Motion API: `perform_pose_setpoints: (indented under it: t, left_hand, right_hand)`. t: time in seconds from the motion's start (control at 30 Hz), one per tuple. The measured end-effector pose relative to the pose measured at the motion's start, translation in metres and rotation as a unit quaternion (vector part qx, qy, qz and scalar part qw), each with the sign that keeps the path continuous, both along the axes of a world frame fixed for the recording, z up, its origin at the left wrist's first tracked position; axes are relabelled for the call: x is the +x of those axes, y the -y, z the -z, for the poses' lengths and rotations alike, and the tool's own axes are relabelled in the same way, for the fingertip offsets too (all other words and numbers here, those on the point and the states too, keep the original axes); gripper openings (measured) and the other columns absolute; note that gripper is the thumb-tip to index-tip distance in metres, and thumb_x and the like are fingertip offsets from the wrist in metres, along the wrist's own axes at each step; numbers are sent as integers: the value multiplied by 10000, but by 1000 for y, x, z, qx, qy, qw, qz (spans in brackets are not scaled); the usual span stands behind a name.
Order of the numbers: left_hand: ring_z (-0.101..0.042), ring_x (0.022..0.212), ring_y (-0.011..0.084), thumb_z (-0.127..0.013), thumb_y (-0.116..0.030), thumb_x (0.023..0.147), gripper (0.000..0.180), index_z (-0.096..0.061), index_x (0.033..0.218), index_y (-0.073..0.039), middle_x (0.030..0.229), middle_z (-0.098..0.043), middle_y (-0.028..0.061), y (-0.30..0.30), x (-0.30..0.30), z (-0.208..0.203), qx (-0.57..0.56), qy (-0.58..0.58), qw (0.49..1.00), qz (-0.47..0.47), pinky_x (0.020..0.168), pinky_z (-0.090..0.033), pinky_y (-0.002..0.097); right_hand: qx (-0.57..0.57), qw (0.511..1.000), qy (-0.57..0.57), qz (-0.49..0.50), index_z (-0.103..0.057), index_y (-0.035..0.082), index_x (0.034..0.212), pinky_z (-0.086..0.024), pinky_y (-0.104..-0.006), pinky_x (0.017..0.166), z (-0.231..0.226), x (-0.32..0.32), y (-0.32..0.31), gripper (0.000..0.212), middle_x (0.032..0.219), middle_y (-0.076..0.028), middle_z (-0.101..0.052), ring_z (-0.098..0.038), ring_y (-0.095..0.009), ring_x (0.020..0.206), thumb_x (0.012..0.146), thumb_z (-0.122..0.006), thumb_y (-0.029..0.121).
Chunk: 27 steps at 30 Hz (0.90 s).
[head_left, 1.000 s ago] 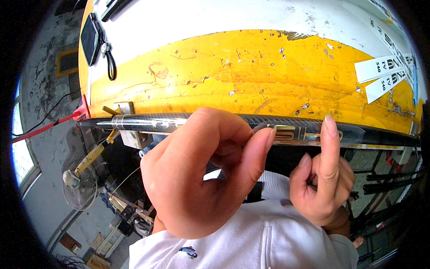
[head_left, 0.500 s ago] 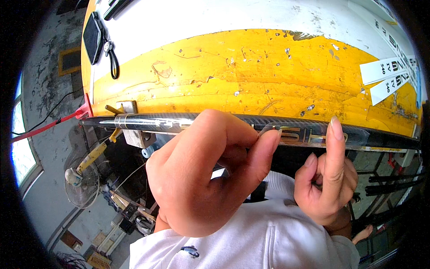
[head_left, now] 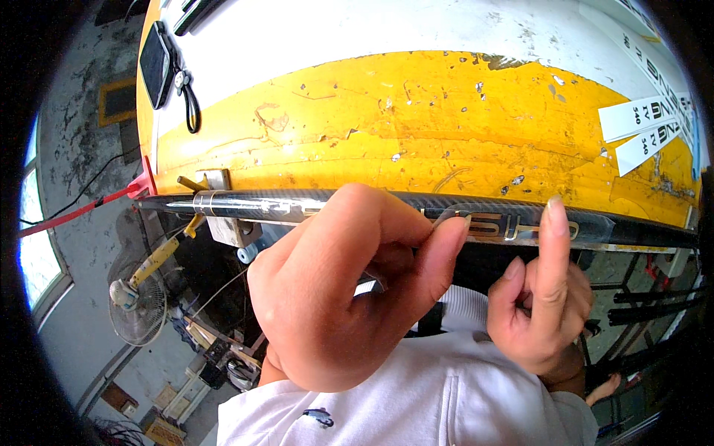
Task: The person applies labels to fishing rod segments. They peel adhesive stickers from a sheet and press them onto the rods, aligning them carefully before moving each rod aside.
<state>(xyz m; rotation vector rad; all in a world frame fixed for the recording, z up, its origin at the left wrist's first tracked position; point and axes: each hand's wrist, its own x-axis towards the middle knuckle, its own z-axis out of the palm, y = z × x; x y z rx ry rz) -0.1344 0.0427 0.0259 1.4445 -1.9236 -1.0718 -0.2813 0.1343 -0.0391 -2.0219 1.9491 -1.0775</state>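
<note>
A long black carbon-fibre tube (head_left: 416,202) runs across the table's near edge, with gold lettering along its near side. Clear film (head_left: 450,212) covers part of this lettering, its left end lifted from the tube. My left hand (head_left: 327,297) pinches that lifted end between thumb and index finger; its other fingers are curled and partly hidden. My right hand (head_left: 547,305) sets its straight index fingertip on the filmed lettering farther right. Its thumb stands apart, the remaining fingers are folded, and it holds nothing. A silver band (head_left: 260,206) shows on the tube left of my hands.
Beneath the tube's left end is a clamp block (head_left: 234,230) with yellow handles. The yellow and white table (head_left: 312,111) carries a phone (head_left: 155,65) with a strap at far left. Printed white strips (head_left: 632,119) lie at far right. A fan (head_left: 137,305) stands lower left.
Both hands keep nearly the same pose, the left still pinching the film and the right fingertip still on the tube. The whole view has shifted very slightly.
</note>
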Motion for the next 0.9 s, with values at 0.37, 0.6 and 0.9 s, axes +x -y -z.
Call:
perform_pose_setpoints:
  t: [0.37,0.6,0.9]
  left_hand:
    - [-457,480,23,-798,-18,772,223,-577,746,-27,620,-584,-9,-1,-1,-1,26,-6,999,-27,450,-338,167]
    - [-464,499,23,-811,-25,759,235,-578,730,-32,620,-585,-11,1,-2,0,-5,16,1000,-5,467,-340,168]
    - [-460,531,17,-822,-30,741,242,-581,721,-37,636,-584,-19,3,0,-4,-31,60,997,26,503,-355,164]
  right_hand:
    - [106,991,-50,-64,-428,-163,1322,-520,-356,541,-17,2,-3,586,1073,-272,-664,-677,-288,614,754,-569,-121]
    - [78,997,-1,8,-554,-108,1235,-500,-303,467,-11,-8,-12,531,965,-191,-703,-640,-209,522,705,-562,-138]
    - [75,997,6,2,-526,-155,1207,-549,-303,547,-9,-4,-10,459,1066,-231,-688,-710,-255,656,749,-556,-151]
